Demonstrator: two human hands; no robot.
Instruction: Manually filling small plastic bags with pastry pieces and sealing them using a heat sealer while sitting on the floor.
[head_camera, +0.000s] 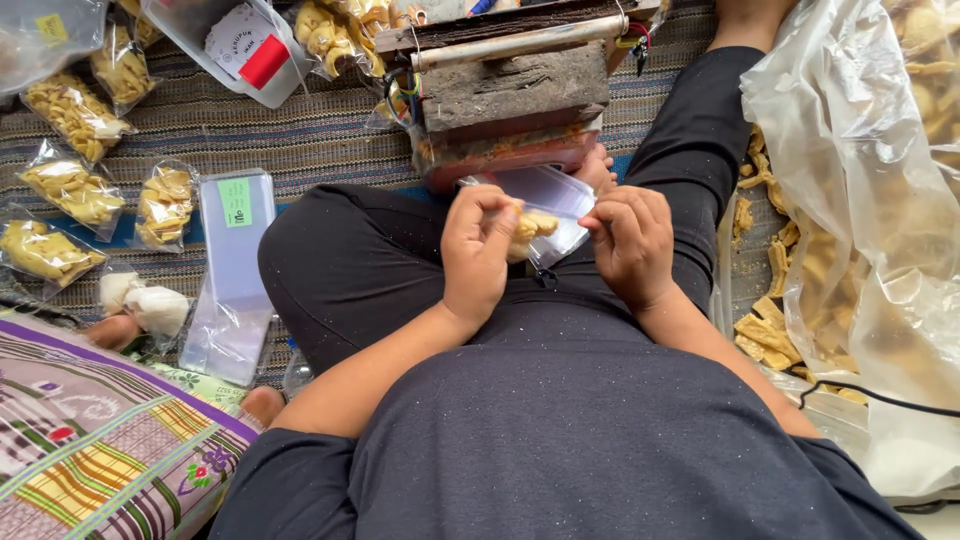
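From the head camera, the left hand (478, 250) pinches yellow fried snacks (530, 228) at the mouth of a small clear plastic pouch (553, 195), which the right hand (630, 245) pinches by its edge above the lap. Filled snack packets (70, 190) lie on the striped mat (310, 135); a big plastic bag of chips (860, 200) sits to the right.

I sit on a striped woven mat (330, 130) in grey and blue that covers the floor. A patterned cushion (90, 450) in purple, yellow and green lies at my left, under soft, even daylight.
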